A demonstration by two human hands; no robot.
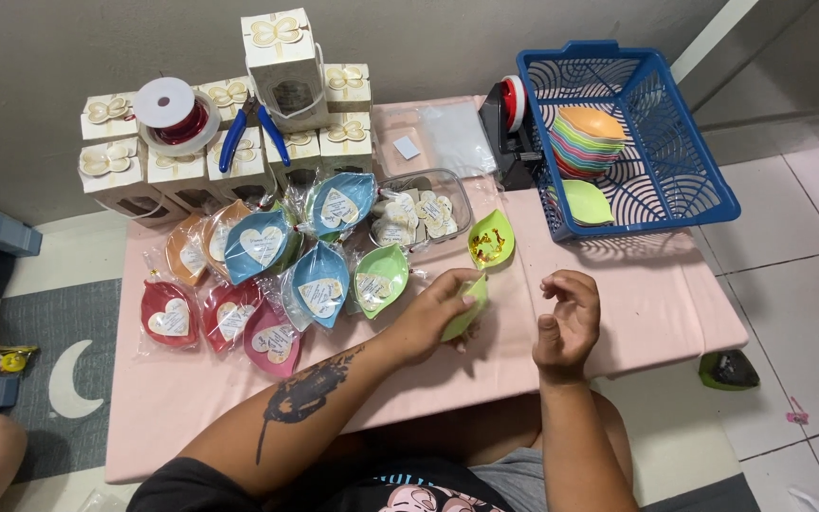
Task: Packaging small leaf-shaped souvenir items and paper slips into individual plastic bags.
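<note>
My left hand [433, 318] grips a light green leaf-shaped dish [467, 311] above the pink table [656, 303]. My right hand [569, 322] hovers just right of it with fingers curled and nothing in it. Another green leaf dish [491, 241] holding small red and gold bits lies just beyond my hands. To the left, several wrapped leaf dishes [263, 275] in red, blue, orange and green, each with a heart-shaped tag, lie spread out.
A blue plastic basket [684, 180] at the right holds a stack of coloured leaf dishes [588, 140]. A clear tray of heart tags [419, 216], a tape dispenser [509, 123], white gift boxes [282, 57], red ribbon spool [174, 114] and blue pliers [253, 137] stand behind.
</note>
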